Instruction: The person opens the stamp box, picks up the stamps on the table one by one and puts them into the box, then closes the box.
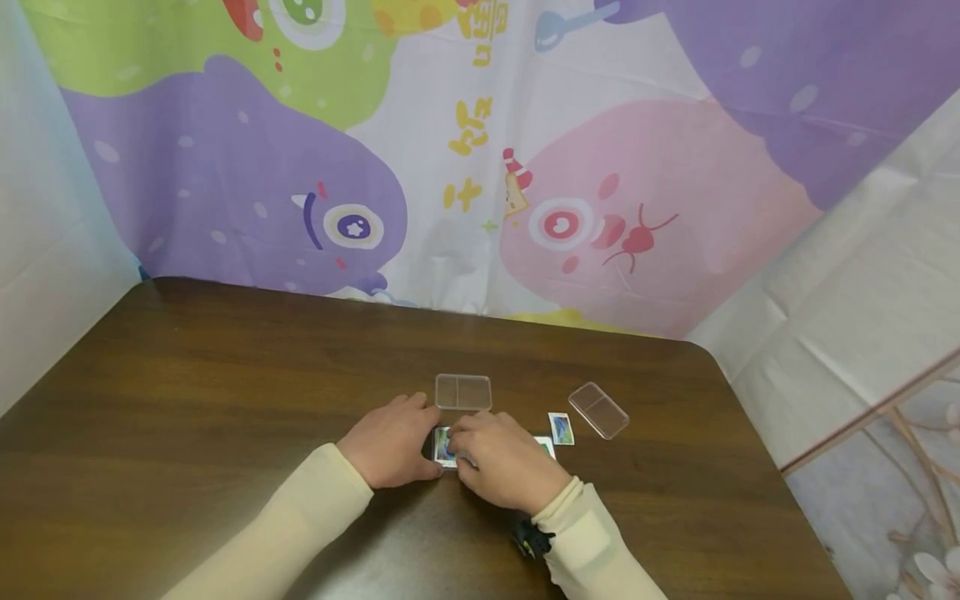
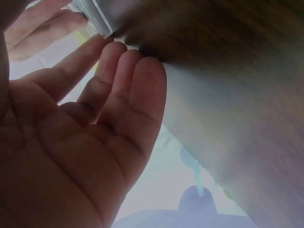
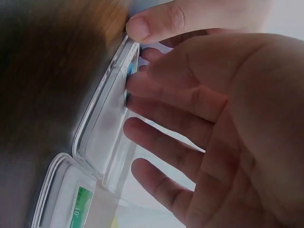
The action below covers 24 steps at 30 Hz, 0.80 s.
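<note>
Left hand [image 1: 397,442] holds the box [image 3: 99,128] end; right hand [image 1: 504,460], fingers loose, touches its picture [image 1: 441,448]; two clear covers [image 1: 474,392] [image 1: 599,410] lie off; one card [image 1: 561,428], toward right edge of table [image 1: 697,467], seems yet unplaced.

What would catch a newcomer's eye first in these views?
Probably the backdrop behind the table, with its big pink figure, across the head view's upper half. Next, the left hand and right hand at a clear case below centre, the left holding its left end. Beyond the hands lies a clear panel, with a small picture card and a second clear panel off to the right.
</note>
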Each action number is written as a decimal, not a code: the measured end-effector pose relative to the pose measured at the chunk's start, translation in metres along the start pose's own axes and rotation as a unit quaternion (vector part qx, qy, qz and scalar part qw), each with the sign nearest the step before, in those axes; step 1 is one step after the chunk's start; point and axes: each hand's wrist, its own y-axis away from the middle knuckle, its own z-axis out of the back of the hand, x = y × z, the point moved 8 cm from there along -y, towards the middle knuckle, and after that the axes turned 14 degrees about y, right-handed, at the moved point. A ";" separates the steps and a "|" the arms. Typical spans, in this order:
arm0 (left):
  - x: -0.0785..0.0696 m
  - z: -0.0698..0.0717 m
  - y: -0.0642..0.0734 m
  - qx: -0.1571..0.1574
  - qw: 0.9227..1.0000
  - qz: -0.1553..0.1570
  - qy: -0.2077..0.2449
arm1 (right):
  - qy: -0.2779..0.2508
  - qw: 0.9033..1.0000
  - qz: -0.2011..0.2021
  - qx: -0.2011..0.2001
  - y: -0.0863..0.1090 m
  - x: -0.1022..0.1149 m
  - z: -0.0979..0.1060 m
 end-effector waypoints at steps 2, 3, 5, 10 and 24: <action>0.000 0.000 0.000 -0.001 1.000 -0.001 0.000 | -0.003 1.000 -0.004 0.003 0.000 -0.001 -0.001; -0.001 0.000 0.000 -0.001 1.000 -0.002 0.000 | -0.006 1.000 -0.005 0.005 0.000 -0.001 -0.001; -0.001 0.001 0.000 -0.002 1.000 -0.003 0.000 | -0.013 1.000 -0.009 0.009 0.001 -0.002 -0.002; 0.000 0.001 0.000 -0.002 1.000 -0.003 0.000 | -0.022 1.000 -0.014 0.017 0.001 -0.003 -0.002; -0.001 0.001 0.001 0.003 1.000 0.003 0.003 | -0.044 0.999 0.016 0.002 0.000 -0.004 0.002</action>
